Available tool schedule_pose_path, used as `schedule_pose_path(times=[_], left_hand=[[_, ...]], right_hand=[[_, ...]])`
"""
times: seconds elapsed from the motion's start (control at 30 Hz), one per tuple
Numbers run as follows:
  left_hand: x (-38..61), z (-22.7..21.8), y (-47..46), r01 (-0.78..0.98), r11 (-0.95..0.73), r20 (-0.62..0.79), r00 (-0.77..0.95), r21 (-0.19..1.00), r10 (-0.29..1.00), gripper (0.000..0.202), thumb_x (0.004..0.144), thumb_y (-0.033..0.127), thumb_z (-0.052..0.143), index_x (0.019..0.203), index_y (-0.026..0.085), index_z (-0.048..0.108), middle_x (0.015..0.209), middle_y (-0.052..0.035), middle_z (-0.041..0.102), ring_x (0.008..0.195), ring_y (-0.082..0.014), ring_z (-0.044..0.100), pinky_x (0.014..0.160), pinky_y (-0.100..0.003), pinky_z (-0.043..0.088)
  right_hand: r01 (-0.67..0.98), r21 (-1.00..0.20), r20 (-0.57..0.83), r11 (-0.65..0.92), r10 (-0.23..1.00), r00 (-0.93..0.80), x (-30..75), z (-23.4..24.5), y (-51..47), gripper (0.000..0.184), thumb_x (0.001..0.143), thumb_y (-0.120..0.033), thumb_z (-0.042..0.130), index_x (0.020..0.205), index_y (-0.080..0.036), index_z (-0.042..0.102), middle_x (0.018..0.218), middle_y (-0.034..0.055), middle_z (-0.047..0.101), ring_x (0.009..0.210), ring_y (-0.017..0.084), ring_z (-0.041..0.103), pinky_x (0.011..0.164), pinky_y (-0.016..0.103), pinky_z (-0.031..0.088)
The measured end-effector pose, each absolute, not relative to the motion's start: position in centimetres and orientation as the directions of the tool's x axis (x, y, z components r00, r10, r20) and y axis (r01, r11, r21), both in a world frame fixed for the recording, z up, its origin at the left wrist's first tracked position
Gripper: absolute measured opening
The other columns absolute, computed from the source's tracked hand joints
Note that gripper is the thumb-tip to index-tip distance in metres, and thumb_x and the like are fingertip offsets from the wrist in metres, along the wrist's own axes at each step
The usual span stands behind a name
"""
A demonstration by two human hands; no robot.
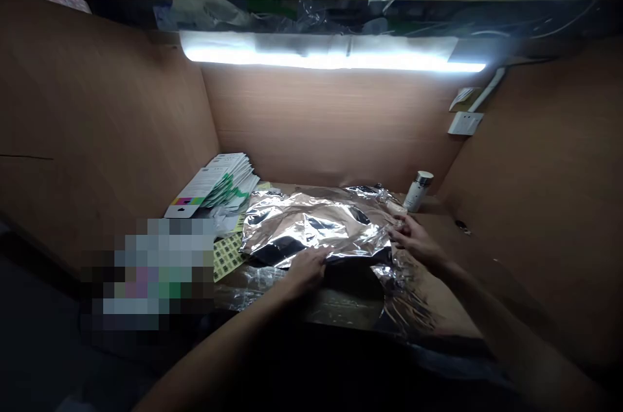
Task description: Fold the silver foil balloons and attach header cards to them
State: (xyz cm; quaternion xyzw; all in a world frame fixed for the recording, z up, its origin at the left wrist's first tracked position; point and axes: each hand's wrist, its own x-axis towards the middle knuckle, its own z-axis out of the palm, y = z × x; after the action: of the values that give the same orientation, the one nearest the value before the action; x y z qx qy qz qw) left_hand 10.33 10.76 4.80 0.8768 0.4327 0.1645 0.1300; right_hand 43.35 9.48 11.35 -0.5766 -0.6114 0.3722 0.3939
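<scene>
At the left, a pixelated patch [156, 276] hides whatever lies there, and just beyond it a fanned stack of printed cards [219, 186] leans in green and white. Beside that, a yellow-green sheet of small square labels [228, 256] lies flat on the wooden desk [438, 298]. Mid-desk, a crinkled silver foil sheet [311, 227] spreads out, bright and rumpled, with dark reflections and creased, uneven edges. Your left hand [306, 271] rests on its near edge, fingers close together and curving down onto the foil. Your right hand [413, 240] sits at its right edge, fingers loosely parted, their tips at the foil; you cannot tell whether they pinch it. Farther right and far back, a white bottle with a metal cap [417, 191] stands upright just beyond the foil.
</scene>
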Motion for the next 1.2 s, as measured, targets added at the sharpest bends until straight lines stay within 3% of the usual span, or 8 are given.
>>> schedule_pose_path(times=[0.2, 0.4, 0.57, 0.67, 0.9, 1.03, 1.13, 1.2], left_hand=[[2.5, 4.1, 6.1, 0.399, -0.784, 0.23, 0.804, 0.475, 0.548, 0.059, 0.1, 0.018, 0.042, 0.157, 0.033, 0.038, 0.157, -0.0021, 0.05, 0.143, -0.0244, 0.048, 0.118, -0.045, 0.04], [-1.3, 0.8, 1.7, 0.478, -0.876, 0.167, 0.861, 0.063, 0.481, 0.067, 0.092, 0.016, 0.058, 0.155, 0.031, 0.041, 0.16, -0.0052, 0.044, 0.138, -0.0318, 0.049, 0.116, -0.049, 0.037], [-1.7, -1.2, -0.3, 0.568, -0.818, 0.367, 0.783, -0.094, 0.502, 0.05, 0.101, 0.014, 0.048, 0.15, 0.022, 0.047, 0.151, -0.0105, 0.056, 0.138, -0.0301, 0.052, 0.103, -0.042, 0.045], [-1.9, -0.7, 0.1, 0.548, -0.835, 0.371, 0.785, -0.041, 0.497, 0.047, 0.101, 0.019, 0.047, 0.148, 0.021, 0.048, 0.146, -0.0098, 0.06, 0.135, -0.0287, 0.055, 0.102, -0.042, 0.045], [-1.8, 2.8, 1.6, 0.491, -0.847, 0.303, 0.791, 0.203, 0.531, 0.043, 0.1, 0.03, 0.047, 0.142, 0.028, 0.054, 0.138, -0.0047, 0.068, 0.124, -0.0253, 0.065, 0.101, -0.039, 0.043], [-1.7, 2.9, 1.6, 0.475, -0.73, 0.258, 0.721, 0.492, 0.643, 0.036, 0.101, 0.039, 0.045, 0.127, 0.028, 0.068, 0.127, -0.0052, 0.074, 0.116, -0.0261, 0.067, 0.096, -0.037, 0.046], [-1.5, 2.6, 2.9, 0.475, -0.257, 0.051, 0.405, 0.842, 0.913, 0.057, 0.099, 0.061, 0.041, 0.075, 0.019, 0.072, 0.078, -0.006, 0.075, 0.075, -0.0228, 0.068, 0.07, -0.031, 0.049], [-1.4, 2.6, 4.7, 0.43, -0.038, -0.075, 0.243, 0.902, 0.967, 0.067, 0.094, 0.071, 0.04, 0.059, 0.018, 0.061, 0.061, -0.0051, 0.065, 0.059, -0.0199, 0.059, 0.058, -0.03, 0.045]], right_hand=[[0.868, -0.245, 0.222, 0.431, 0.897, -0.383, 46.6, 9.5, 3.2, 0.106, 0.076, -0.045, 0.082, 0.163, -0.031, 0.023, 0.169, 0.0126, 0.023, 0.152, 0.041, 0.027, 0.119, 0.059, 0.034], [0.654, 0.057, 0.311, 0.755, 0.608, -0.73, 41.6, 4.2, 3.9, 0.076, 0.093, -0.016, 0.06, 0.16, -0.035, 0.032, 0.168, 0.0095, 0.028, 0.153, 0.034, 0.029, 0.118, 0.058, 0.036], [0.355, -0.073, 0.112, 0.932, 0.361, -0.926, 38.4, 5.3, 3.9, 0.07, 0.096, -0.035, 0.063, 0.16, -0.026, 0.036, 0.16, 0.0124, 0.044, 0.149, 0.031, 0.038, 0.121, 0.053, 0.035], [0.337, -0.116, 0.051, 0.934, 0.344, -0.938, 38.4, 5.4, 3.4, 0.08, 0.09, -0.044, 0.069, 0.16, -0.024, 0.035, 0.158, 0.0149, 0.046, 0.146, 0.034, 0.042, 0.12, 0.056, 0.034], [0.572, -0.009, 0.212, 0.82, 0.561, -0.801, 38.3, 3.9, 1.0, 0.056, 0.093, -0.006, 0.052, 0.143, -0.028, 0.058, 0.161, 0.0132, 0.042, 0.152, 0.033, 0.032, 0.119, 0.059, 0.033], [0.479, -0.354, 0.158, 0.803, 0.556, -0.816, 37.9, 4.9, 2.6, 0.022, 0.096, -0.03, 0.06, 0.112, -0.022, 0.073, 0.126, 0.0108, 0.071, 0.128, 0.029, 0.06, 0.118, 0.054, 0.034], [0.492, -0.635, 0.09, 0.595, 0.69, -0.718, 38.0, 6.7, 6.5, 0.037, 0.099, -0.05, 0.052, 0.096, -0.021, 0.074, 0.092, 0.005, 0.074, 0.091, 0.022, 0.069, 0.102, 0.046, 0.05], [0.526, -0.738, 0.032, 0.424, 0.8, -0.6, 38.2, 8.0, 9.5, 0.05, 0.098, -0.062, 0.047, 0.096, -0.019, 0.074, 0.085, 0.0041, 0.071, 0.08, 0.021, 0.066, 0.088, 0.042, 0.056]])
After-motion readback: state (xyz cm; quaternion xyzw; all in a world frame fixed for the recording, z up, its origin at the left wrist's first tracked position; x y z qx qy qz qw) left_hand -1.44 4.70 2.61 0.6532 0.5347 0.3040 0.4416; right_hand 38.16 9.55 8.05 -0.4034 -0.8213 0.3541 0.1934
